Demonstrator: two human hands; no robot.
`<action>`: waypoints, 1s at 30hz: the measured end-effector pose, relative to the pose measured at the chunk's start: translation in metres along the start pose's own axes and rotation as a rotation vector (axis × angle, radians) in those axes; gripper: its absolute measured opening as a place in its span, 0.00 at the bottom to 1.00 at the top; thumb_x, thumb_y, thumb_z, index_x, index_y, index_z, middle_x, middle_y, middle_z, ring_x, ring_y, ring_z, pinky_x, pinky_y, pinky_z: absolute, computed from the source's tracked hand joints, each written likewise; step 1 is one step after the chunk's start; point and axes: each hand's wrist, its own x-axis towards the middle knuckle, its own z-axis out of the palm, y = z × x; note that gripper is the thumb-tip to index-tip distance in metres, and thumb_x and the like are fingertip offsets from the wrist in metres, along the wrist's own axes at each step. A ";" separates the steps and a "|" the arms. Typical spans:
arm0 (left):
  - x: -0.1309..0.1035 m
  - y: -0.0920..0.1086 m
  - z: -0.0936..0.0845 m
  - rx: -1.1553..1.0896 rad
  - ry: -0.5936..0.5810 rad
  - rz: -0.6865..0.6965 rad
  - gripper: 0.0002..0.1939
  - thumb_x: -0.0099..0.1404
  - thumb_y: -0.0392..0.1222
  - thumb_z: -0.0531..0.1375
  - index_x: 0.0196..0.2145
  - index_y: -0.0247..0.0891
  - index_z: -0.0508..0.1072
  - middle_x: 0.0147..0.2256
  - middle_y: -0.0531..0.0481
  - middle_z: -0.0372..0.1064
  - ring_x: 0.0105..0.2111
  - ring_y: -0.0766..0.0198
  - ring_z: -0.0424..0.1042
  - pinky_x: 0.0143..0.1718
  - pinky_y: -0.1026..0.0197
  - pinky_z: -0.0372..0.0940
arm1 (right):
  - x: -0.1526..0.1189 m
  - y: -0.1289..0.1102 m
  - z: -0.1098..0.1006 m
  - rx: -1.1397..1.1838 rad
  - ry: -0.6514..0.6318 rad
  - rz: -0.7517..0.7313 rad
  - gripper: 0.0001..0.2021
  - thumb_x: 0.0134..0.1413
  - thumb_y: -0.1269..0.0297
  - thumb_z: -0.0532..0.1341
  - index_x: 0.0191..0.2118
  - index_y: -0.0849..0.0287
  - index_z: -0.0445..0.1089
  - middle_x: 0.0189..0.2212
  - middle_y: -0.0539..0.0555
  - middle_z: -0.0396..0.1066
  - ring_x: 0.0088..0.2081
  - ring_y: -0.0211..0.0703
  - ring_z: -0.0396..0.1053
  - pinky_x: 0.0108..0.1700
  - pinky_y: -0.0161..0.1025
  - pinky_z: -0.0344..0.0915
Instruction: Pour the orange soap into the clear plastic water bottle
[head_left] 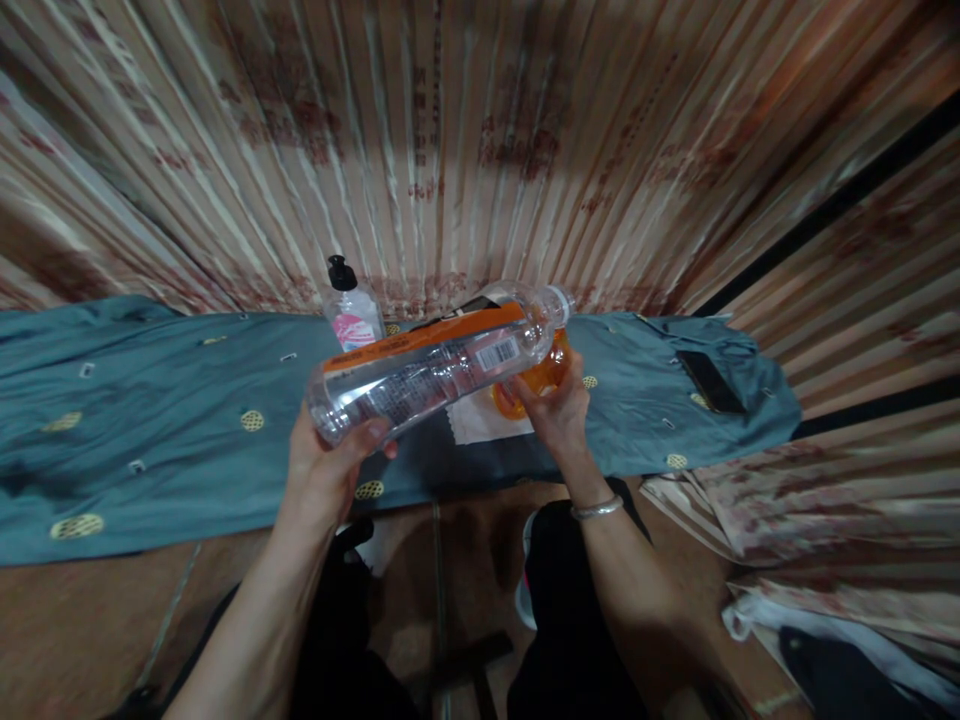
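My left hand is wrapped round the base of a large clear plastic bottle with an orange label band and a barcode. The bottle lies nearly level in the air, its neck to the right and a little higher than its base. My right hand, with a silver bangle at the wrist, grips a see-through orange bottle just beneath that neck. The clear bottle partly hides the orange one, so its top does not show fully. Whether the two touch, I cannot tell.
Behind the clear bottle stands a pump bottle with a black top and a pink label. A white tissue lies on the teal cloth over the table. A black phone rests at the right. Patterned curtains hang close behind.
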 end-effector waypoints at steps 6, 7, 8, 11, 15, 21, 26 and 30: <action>0.000 0.002 0.002 -0.010 -0.010 -0.014 0.34 0.47 0.42 0.84 0.50 0.44 0.80 0.38 0.54 0.85 0.27 0.63 0.76 0.18 0.66 0.71 | 0.000 0.000 -0.002 0.012 0.003 0.001 0.42 0.51 0.40 0.80 0.65 0.54 0.71 0.57 0.66 0.84 0.55 0.66 0.85 0.57 0.62 0.85; 0.000 0.003 0.002 -0.008 -0.016 -0.015 0.33 0.47 0.42 0.84 0.50 0.44 0.80 0.38 0.53 0.85 0.27 0.63 0.76 0.18 0.66 0.71 | 0.000 -0.001 -0.002 0.008 -0.003 0.008 0.42 0.51 0.40 0.80 0.65 0.54 0.70 0.58 0.66 0.84 0.55 0.67 0.85 0.57 0.63 0.84; 0.000 0.003 0.003 -0.006 -0.022 -0.017 0.33 0.48 0.42 0.85 0.50 0.44 0.80 0.39 0.53 0.85 0.27 0.63 0.76 0.18 0.66 0.71 | 0.001 -0.001 -0.002 0.005 -0.010 0.014 0.42 0.51 0.40 0.80 0.66 0.54 0.70 0.58 0.66 0.84 0.56 0.67 0.85 0.58 0.64 0.84; 0.000 0.002 0.002 -0.011 -0.021 -0.015 0.34 0.48 0.42 0.85 0.51 0.43 0.80 0.39 0.53 0.85 0.27 0.63 0.77 0.18 0.66 0.72 | 0.001 -0.003 -0.004 0.012 -0.021 0.019 0.42 0.51 0.40 0.80 0.66 0.54 0.70 0.58 0.66 0.84 0.57 0.68 0.85 0.60 0.66 0.84; 0.001 0.001 0.001 -0.013 0.007 -0.016 0.35 0.46 0.42 0.84 0.51 0.44 0.80 0.38 0.53 0.85 0.28 0.62 0.77 0.17 0.66 0.71 | 0.000 -0.002 -0.003 0.011 -0.004 0.010 0.41 0.51 0.38 0.79 0.64 0.52 0.71 0.56 0.64 0.85 0.54 0.66 0.85 0.59 0.65 0.84; 0.000 -0.001 -0.001 0.007 -0.025 -0.005 0.33 0.49 0.44 0.85 0.51 0.43 0.80 0.39 0.53 0.85 0.28 0.63 0.77 0.19 0.66 0.72 | 0.001 -0.001 -0.002 0.015 0.013 -0.020 0.42 0.51 0.36 0.80 0.64 0.52 0.71 0.57 0.64 0.85 0.54 0.66 0.85 0.58 0.66 0.85; 0.000 -0.001 0.000 -0.006 -0.032 0.018 0.33 0.50 0.44 0.85 0.51 0.43 0.80 0.38 0.53 0.85 0.26 0.64 0.76 0.18 0.67 0.70 | 0.000 -0.004 -0.003 0.006 0.000 0.018 0.41 0.50 0.41 0.81 0.63 0.54 0.70 0.57 0.66 0.84 0.55 0.68 0.86 0.57 0.67 0.85; 0.001 0.001 0.001 0.004 -0.041 0.006 0.33 0.49 0.44 0.85 0.50 0.43 0.81 0.38 0.53 0.85 0.26 0.64 0.76 0.18 0.66 0.71 | -0.001 -0.002 -0.002 0.018 0.025 -0.025 0.39 0.51 0.42 0.81 0.63 0.52 0.71 0.55 0.62 0.85 0.54 0.65 0.86 0.56 0.63 0.85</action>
